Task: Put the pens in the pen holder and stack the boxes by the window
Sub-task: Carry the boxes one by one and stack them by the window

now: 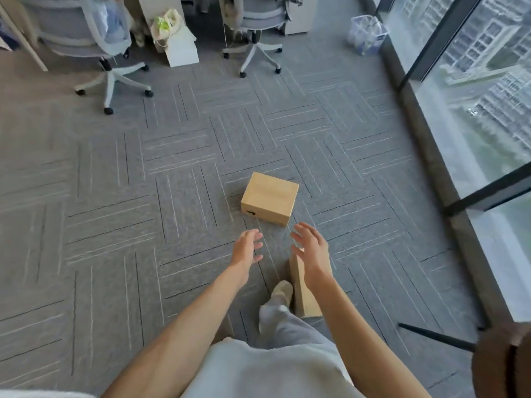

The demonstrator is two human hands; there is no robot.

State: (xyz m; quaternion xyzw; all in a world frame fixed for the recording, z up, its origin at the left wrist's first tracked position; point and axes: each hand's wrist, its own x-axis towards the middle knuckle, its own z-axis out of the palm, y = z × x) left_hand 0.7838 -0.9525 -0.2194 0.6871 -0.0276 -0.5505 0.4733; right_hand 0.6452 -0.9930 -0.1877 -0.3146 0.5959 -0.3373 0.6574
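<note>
A closed brown cardboard box [269,198] lies on the grey carpet, in the middle of the view. My left hand [246,248] and my right hand [311,249] are stretched out just short of it, both open with fingers spread and holding nothing. A second cardboard box [303,294] sits on the floor under my right wrist, beside my foot, and is partly hidden by my arm. No pens or pen holder are in view.
A floor-to-ceiling window [474,116] with a dark sill runs along the right. Two grey office chairs [94,50] [257,27], a white box with a bag [181,44] and a clear bin [366,34] stand at the far end. A dark round stool [501,360] is at the lower right.
</note>
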